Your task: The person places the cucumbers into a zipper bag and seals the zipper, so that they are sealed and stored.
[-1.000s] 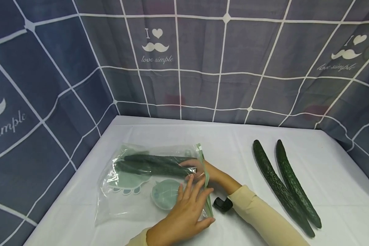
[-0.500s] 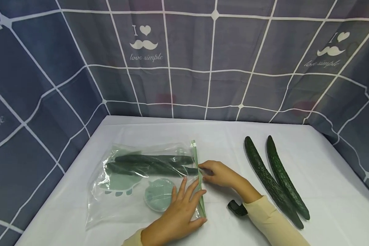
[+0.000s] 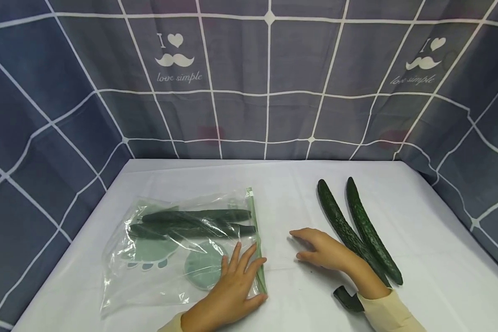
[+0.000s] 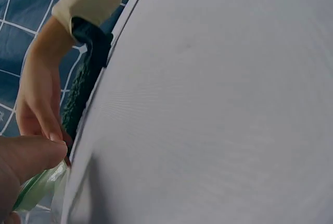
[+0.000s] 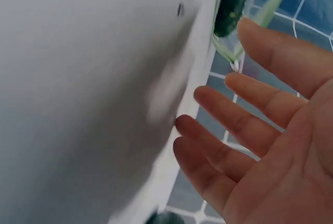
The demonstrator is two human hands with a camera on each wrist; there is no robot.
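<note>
A clear zip bag (image 3: 166, 290) with a green zip edge lies flat on the left half of the table, two dark green cucumbers (image 3: 199, 216) inside it. My left hand (image 3: 231, 291) rests on the bag's lower right corner with fingers spread, beside the zip edge. Away from the bag, my right hand (image 3: 325, 251) hovers over the cloth, its fingers loosely extended and holding nothing; in the right wrist view the palm (image 5: 291, 146) faces the camera. Two loose cucumbers (image 3: 371, 226) lie just beyond that hand, partly hidden by the forearm.
A white cloth covers the table (image 3: 282, 193). Behind and at both sides hangs a dark grid-patterned curtain (image 3: 240, 115). Pale green printed shapes (image 3: 205, 265) show on the bag. A black wrist camera (image 3: 348, 299) sits on the right wrist.
My right hand has come out of the bag's mouth and moved right, toward the loose cucumbers, leaving both cucumbers inside. The left hand has stayed on the bag. The head view has turned right.
</note>
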